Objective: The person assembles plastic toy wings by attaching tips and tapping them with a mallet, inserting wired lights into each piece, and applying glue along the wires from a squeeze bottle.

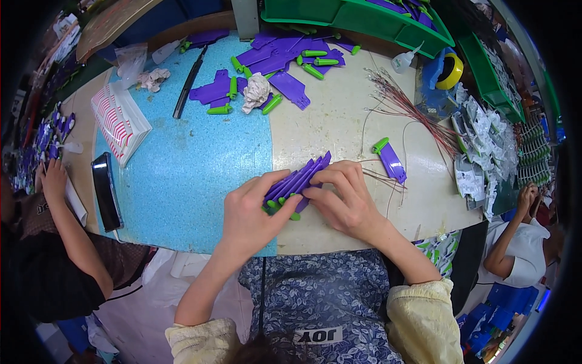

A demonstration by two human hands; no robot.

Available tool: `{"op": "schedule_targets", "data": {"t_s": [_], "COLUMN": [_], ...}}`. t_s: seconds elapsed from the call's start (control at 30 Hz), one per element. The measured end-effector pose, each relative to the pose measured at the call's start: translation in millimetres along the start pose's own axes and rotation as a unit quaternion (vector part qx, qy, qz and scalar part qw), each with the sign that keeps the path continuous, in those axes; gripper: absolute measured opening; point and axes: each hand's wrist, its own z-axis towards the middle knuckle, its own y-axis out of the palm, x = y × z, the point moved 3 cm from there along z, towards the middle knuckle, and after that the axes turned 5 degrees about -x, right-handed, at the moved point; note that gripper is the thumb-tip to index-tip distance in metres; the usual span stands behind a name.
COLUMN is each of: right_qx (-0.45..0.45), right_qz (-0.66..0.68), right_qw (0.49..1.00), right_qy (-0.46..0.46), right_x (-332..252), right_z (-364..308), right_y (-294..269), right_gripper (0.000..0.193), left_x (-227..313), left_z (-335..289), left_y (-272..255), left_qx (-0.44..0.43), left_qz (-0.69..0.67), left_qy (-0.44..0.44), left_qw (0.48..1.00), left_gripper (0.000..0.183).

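Observation:
A fanned stack of flat purple plastic parts with green ends point(298, 180) is held between my two hands, just above the near edge of the table. My left hand point(250, 209) is closed round its left side, thumb along the green ends. At the other side, the bent fingers of my right hand point(344, 197) pinch the purple blades. Right of that hand lies a single purple part with a green end point(393, 164). Thin wires point(382, 177) run out beside my right fingers. The inner fingertips are partly hidden by the stack.
More purple-and-green parts point(291, 54) lie heaped at the back, beside crumpled tissue point(256, 93). A dark slim tool point(190, 82), tissue pack point(120, 121) and phone point(107, 191) lie left. Red wires point(424, 118), white casings point(479, 145) and yellow tape point(450, 71) are right. People sit both sides.

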Motion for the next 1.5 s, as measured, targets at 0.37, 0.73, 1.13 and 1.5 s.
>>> {"op": "schedule_targets", "data": {"t_s": [0.37,0.73,1.13,1.5], "right_qx": [-0.104,-0.143,0.035,0.1], "right_qz": [0.176,0.476,0.33,-0.009], "right_qw": [0.968,0.845,0.904,0.963], "right_qy": [0.145,0.196,0.269,0.252], "right_x": [13,-16,-25,-1], "right_z": [21,24,-10,-7], "right_y": [-25,12,-6,-47], "right_gripper": [0.056,0.045,0.045,0.038], "left_x": [15,2,20,30], "left_z": [-4,-35,-13,-7], "left_y": [-6,-22,28,38], "left_qx": [-0.065,0.073,0.14,0.152], "left_qz": [0.111,-0.342,-0.299,-0.234], "left_qy": [0.142,0.007,0.173,0.114], "left_qw": [0.981,0.937,0.928,0.953], "left_gripper": [0.05,0.087,0.046,0.047]}}
